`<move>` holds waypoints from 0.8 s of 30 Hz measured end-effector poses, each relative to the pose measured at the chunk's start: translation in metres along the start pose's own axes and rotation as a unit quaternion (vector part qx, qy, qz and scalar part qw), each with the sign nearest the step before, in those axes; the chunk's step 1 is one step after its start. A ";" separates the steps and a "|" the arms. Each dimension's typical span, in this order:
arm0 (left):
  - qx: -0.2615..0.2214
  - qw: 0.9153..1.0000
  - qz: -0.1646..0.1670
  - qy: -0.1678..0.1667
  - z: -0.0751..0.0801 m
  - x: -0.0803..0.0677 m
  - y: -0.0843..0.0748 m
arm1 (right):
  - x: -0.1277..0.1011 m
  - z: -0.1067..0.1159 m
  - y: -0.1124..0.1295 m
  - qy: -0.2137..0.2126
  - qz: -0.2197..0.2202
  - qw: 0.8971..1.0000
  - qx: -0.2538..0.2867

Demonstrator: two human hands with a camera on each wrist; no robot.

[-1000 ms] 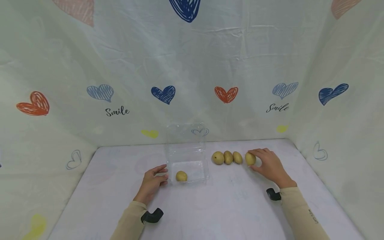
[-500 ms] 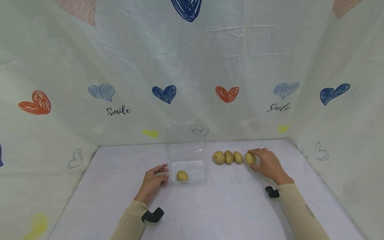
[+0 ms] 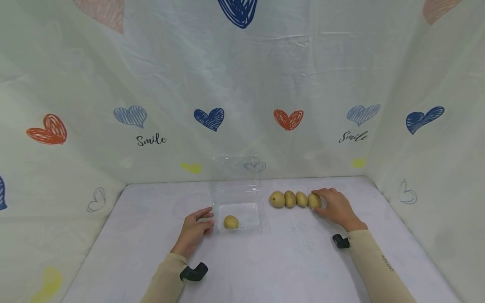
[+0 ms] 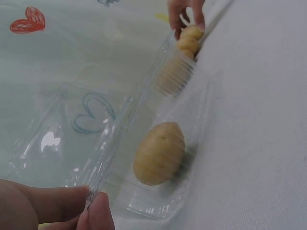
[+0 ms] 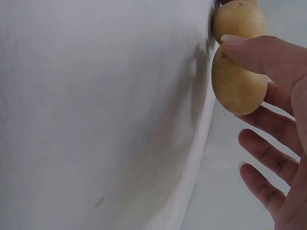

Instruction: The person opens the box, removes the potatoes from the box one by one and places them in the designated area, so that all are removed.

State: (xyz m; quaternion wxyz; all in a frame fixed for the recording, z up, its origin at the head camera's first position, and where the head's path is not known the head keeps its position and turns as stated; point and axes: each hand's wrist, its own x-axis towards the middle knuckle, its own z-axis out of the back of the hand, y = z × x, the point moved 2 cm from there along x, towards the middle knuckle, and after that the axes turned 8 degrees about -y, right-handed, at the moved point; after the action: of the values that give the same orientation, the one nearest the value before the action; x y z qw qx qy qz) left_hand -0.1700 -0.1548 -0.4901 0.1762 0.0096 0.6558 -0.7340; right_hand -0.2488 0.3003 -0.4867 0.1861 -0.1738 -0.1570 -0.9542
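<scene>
The right hand (image 3: 337,207) is pinching the end small yellow potato (image 3: 313,200), apparently for lifting, while the left hand (image 3: 194,230) is gripping the clear plastic clamshell box (image 3: 238,198).

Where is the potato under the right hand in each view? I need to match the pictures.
Head: potato, right end of the row, right of centre, at the right hand.
Left wrist: top, right of centre, under distant fingers.
Right wrist: upper right, thumb on it.
Shared landmark: neighbouring potato.
</scene>
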 end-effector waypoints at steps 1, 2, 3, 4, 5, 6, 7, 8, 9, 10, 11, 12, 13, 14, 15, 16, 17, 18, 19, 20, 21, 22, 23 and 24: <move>0.001 1.000 0.000 0.000 0.000 0.000 0.000 | 0.000 -0.001 0.000 0.002 -0.003 1.000 0.002; 0.001 1.000 0.000 0.000 0.000 0.000 0.000 | 0.000 -0.001 0.000 0.005 -0.006 1.000 0.003; 0.001 1.000 -0.001 0.000 0.000 0.000 0.001 | 0.000 -0.002 0.000 0.007 -0.009 1.000 0.004; 0.001 1.000 0.000 0.000 0.000 0.001 0.001 | 0.000 -0.002 0.000 0.009 -0.011 1.000 0.006; 0.000 1.000 0.000 0.000 0.000 0.001 0.001 | 0.000 -0.003 0.000 0.011 -0.013 1.000 0.008; -0.001 1.000 0.000 0.000 0.000 0.001 0.001 | 0.000 -0.004 0.000 0.012 -0.015 1.000 0.009; -0.001 1.000 0.000 0.000 0.000 0.001 0.001 | 0.000 -0.004 0.000 0.013 -0.017 1.000 0.011; -0.002 1.000 0.000 0.000 0.000 0.001 0.001 | 0.000 -0.005 -0.001 0.014 -0.019 1.000 0.013; -0.002 1.000 0.000 0.000 0.000 0.001 0.001 | 0.000 -0.005 -0.001 0.014 -0.020 1.000 0.014; -0.002 1.000 0.000 0.000 0.000 0.001 0.001 | 0.000 -0.006 -0.002 0.015 -0.022 1.000 0.016; -0.002 1.000 -0.001 0.000 0.000 0.001 0.001 | 0.000 -0.006 -0.002 0.015 -0.024 0.999 0.017; -0.003 1.000 -0.001 0.000 0.000 0.001 0.001 | 0.000 -0.007 -0.002 0.016 -0.026 0.999 0.020; -0.003 1.000 -0.002 0.000 0.000 0.001 0.001 | 0.000 -0.007 -0.002 0.017 -0.028 0.999 0.022; -0.003 1.000 -0.002 0.000 0.000 0.001 0.001 | 0.000 -0.007 -0.003 0.018 -0.031 0.999 0.023; -0.003 1.000 -0.002 0.000 0.000 0.001 0.001 | 0.000 -0.007 -0.003 0.019 -0.033 0.999 0.026; -0.003 1.000 -0.002 0.000 0.000 0.001 0.001 | 0.000 -0.007 -0.003 0.020 -0.035 0.999 0.028; -0.003 1.000 -0.002 0.000 0.000 0.001 0.001 | 0.000 -0.007 -0.003 0.022 -0.037 0.999 0.029; -0.003 1.000 -0.002 0.000 0.000 0.001 0.002 | 0.000 -0.007 -0.003 0.024 -0.038 0.999 0.030; -0.003 1.000 -0.001 0.000 0.000 0.001 0.002 | 0.000 -0.007 -0.002 0.026 -0.039 0.998 0.030; -0.004 1.000 -0.001 0.000 0.000 0.001 0.002 | 0.000 -0.007 -0.002 0.027 -0.038 0.998 0.030; -0.005 1.000 -0.001 0.000 0.000 0.001 0.001 | 0.000 -0.007 -0.002 0.028 -0.037 0.998 0.030; -0.006 1.000 -0.001 0.000 0.000 0.001 0.001 | 0.000 -0.007 -0.002 0.029 -0.036 0.998 0.029; -0.007 1.000 -0.001 0.000 0.000 0.000 0.001 | 0.000 -0.007 -0.002 0.029 -0.034 0.999 0.028; -0.007 1.000 -0.001 0.000 0.000 0.000 0.001 | 0.000 -0.007 -0.002 0.029 -0.033 0.999 0.028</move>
State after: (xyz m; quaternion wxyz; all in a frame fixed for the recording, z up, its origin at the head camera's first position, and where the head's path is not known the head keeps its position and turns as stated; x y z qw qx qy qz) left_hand -0.1697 -0.1552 -0.4911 0.1755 0.0075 0.6609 -0.7296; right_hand -0.2514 0.2991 -0.4937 0.1638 -0.1353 -0.1835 -0.9598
